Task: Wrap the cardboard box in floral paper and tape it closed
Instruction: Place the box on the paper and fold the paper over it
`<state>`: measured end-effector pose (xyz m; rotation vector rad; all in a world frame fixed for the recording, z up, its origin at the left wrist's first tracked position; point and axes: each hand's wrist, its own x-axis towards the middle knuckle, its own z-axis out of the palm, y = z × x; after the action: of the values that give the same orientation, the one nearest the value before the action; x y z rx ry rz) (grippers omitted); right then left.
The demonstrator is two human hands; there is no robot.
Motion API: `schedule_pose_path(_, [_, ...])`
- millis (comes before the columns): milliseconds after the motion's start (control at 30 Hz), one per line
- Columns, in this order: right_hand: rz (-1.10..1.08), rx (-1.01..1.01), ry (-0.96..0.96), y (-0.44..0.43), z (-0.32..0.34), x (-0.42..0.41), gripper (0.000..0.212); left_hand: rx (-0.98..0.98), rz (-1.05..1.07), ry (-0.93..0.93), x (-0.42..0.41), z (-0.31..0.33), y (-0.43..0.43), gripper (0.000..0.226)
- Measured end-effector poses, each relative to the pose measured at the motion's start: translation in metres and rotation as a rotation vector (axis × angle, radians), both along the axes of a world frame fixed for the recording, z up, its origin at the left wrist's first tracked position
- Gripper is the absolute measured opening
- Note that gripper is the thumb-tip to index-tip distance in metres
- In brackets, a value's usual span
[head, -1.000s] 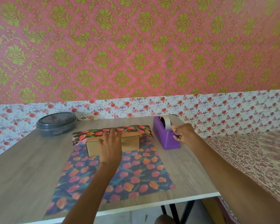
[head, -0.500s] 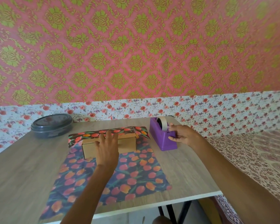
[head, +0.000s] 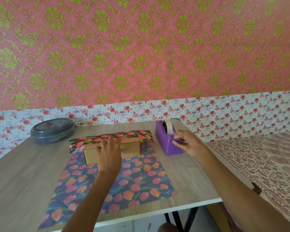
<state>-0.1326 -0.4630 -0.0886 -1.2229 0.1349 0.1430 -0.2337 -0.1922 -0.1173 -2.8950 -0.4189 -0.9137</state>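
A brown cardboard box (head: 131, 149) lies on a dark sheet of tulip-print floral paper (head: 141, 178) spread over the table. The paper's far edge is folded over the box top. My left hand (head: 109, 154) rests flat on the box, its fingers pressing that flap down. At the box's right stands a purple tape dispenser (head: 166, 141) with a roll of pale tape (head: 168, 126). My right hand (head: 189, 144) is at the dispenser's front end, fingertips pinching the strip of tape drawn from the roll.
A round grey lidded container (head: 52, 130) sits at the back left of the wooden table (head: 23, 173). A patterned bedcover (head: 266, 164) borders the table's right edge. The table's front edge is close below the paper.
My right hand has shifted a little along the dispenser's front, staying on the tape end. My left hand has kept pressing the flap on the box.
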Motion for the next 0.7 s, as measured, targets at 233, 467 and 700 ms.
schedule_pose_path(233, [0.045,0.014,-0.051,-0.001,-0.015,0.005,0.015,0.0,0.001,-0.025,0.001,-0.002,0.001,0.041])
schedule_pose_path(467, [-0.012,-0.302,-0.141,-0.002,-0.024,0.007,0.008,0.023,-0.021,-0.053,0.004,-0.004,0.002,0.04])
schedule_pose_path(700, [-0.103,-0.754,-0.224,-0.001,-0.017,0.02,0.01,0.026,-0.024,-0.071,0.005,-0.006,0.004,0.041])
